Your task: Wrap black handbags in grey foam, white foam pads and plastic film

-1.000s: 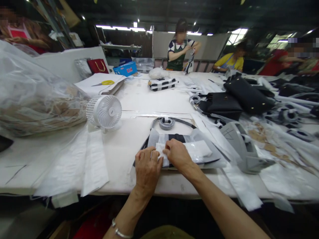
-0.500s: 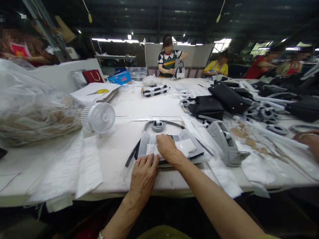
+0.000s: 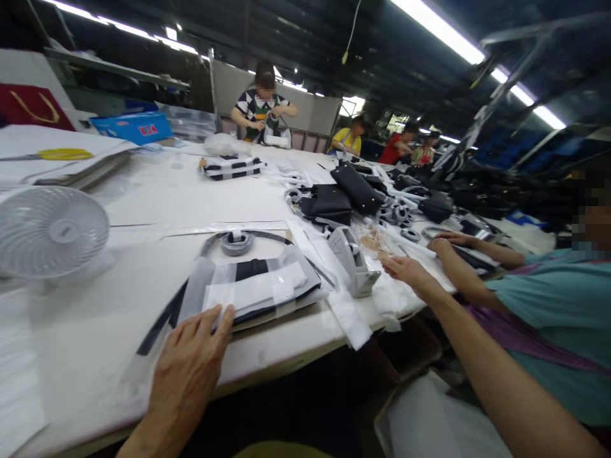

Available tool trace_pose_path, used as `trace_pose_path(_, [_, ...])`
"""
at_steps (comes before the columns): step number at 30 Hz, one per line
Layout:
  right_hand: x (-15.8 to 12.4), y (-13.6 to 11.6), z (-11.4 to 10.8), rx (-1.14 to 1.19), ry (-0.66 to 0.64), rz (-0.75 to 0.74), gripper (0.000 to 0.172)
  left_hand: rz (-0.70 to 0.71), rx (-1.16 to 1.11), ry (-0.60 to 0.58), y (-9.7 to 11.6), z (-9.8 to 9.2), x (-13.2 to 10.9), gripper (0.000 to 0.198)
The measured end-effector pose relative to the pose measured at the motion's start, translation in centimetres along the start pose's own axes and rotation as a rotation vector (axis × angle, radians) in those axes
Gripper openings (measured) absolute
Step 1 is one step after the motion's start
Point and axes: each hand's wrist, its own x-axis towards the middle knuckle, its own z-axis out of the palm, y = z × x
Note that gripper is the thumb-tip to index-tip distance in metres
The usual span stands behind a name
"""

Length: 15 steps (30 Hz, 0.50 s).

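Bag (image 3: pixel 251 270) in pale wrapping (image 3: pixel 262 288), flat by the near edge of the table (image 3: pixel 107 337).
Probably light, soft and slippery, best held from beneath at both ends. The left hand (image 3: pixel 191 359) rests at its near-left corner, fingers loosely spread; the right hand (image 3: pixel 413 275) is just beside the tape dispenser (image 3: pixel 347 261), whether pinching anything I cannot tell.

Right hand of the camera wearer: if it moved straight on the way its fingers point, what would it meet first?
The right hand would probably meet the grey dispenser first. Depth is unclear, so it might instead brush the brown tags lying close by.
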Motion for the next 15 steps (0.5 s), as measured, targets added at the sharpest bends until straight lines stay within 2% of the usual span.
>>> trace_pose_path(2, [0.5, 0.9, 1.0, 0.076, -0.097, 0.051, 0.029, 0.018, 0.011, -0.016, -0.1, 0.0, 0.1, 0.046])
trace_pose_path(5, [1.2, 1.1, 2.6, 0.107, -0.135, 0.061, 0.032, 0.033, 0.028, -0.028, -0.1, -0.2, 0.1, 0.047])
trace_pose_path(10, [1.7, 0.1, 3.9, 0.187, -0.068, 0.019, 0.026, 0.027, 0.018, -0.001, -0.2, -0.2, 0.1, 0.044])
trace_pose_path(15, [0.5, -0.7, 3.1, 0.325, 0.064, -0.046, 0.026, 0.021, 0.017, -0.004, -0.1, -0.4, 0.1, 0.043])
